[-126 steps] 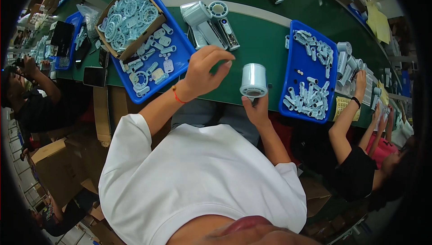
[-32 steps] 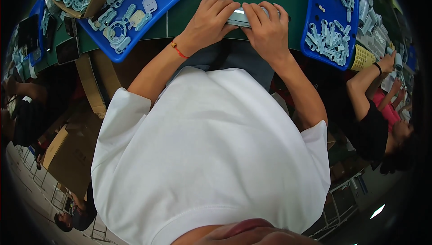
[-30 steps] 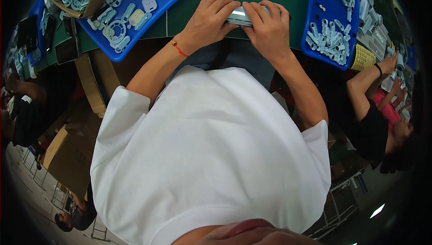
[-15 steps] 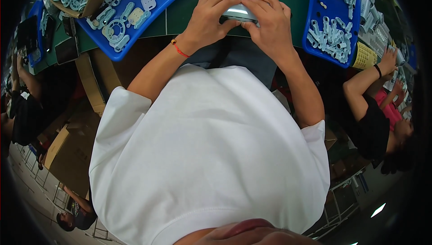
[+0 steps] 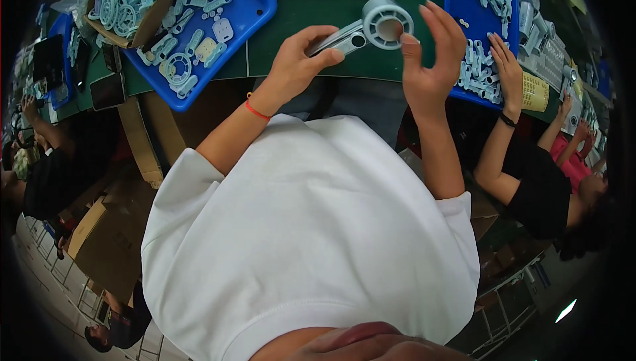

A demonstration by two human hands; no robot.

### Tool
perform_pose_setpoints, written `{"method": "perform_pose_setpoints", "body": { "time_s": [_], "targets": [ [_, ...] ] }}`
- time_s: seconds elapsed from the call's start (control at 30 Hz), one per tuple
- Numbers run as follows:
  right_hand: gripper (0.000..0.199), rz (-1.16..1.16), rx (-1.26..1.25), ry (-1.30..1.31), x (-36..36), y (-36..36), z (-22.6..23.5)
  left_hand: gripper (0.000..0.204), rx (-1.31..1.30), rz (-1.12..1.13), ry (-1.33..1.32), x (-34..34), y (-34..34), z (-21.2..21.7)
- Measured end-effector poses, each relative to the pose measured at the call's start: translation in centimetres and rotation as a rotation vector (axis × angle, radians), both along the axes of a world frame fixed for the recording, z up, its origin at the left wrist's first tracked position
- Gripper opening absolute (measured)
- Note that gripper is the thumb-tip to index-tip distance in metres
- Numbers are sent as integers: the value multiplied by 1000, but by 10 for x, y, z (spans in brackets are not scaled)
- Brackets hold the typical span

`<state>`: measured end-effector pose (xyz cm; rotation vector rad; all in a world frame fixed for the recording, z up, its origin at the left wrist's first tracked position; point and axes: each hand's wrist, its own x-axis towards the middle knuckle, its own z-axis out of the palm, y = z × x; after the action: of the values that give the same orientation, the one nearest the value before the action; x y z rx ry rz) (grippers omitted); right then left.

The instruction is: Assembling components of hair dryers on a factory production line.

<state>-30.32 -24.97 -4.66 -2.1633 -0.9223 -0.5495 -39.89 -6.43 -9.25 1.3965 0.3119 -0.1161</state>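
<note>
The left hand (image 5: 298, 61) has its fingers gripping the handle of a pale round-headed device (image 5: 379, 7) above the bench's (image 5: 291, 13) near side. Right of the head, the right hand's (image 5: 434, 73) fingers spread open; I cannot tell whether its thumb touches.

The left grip (image 5: 297, 63) holds a round-headed device (image 5: 372, 19).
</note>
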Motion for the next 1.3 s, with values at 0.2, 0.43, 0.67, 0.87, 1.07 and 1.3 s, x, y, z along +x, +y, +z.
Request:
{"method": "perform_pose_setpoints", "body": {
  "time_s": [0.2, 0.43, 0.67, 0.87, 1.07, 1.3],
  "targets": [
    [48, 153, 638, 966, -17, 15, -12, 55, -839, -99, 35, 6, -8, 22],
    [21, -164, 350, 440, 31, -47, -7, 31, 243, -4, -217, 128, 12, 102],
    [15, -68, 68, 397, 40, -50, -3, 39, 1308, 41, -71, 398, 31, 17],
    [13, -192, 55, 439, 27, -78, -14, 38, 1659, 618, -875, 479, -12, -24],
    [15, -143, 11, 405, 67, -66, -1, 55, 1660, -43, -555, 539, -36, -33],
    [31, -476, -377, 192, 191, -69, -41, 18, 1660, -285, -414, 516, -75, 3]
  ]
}}
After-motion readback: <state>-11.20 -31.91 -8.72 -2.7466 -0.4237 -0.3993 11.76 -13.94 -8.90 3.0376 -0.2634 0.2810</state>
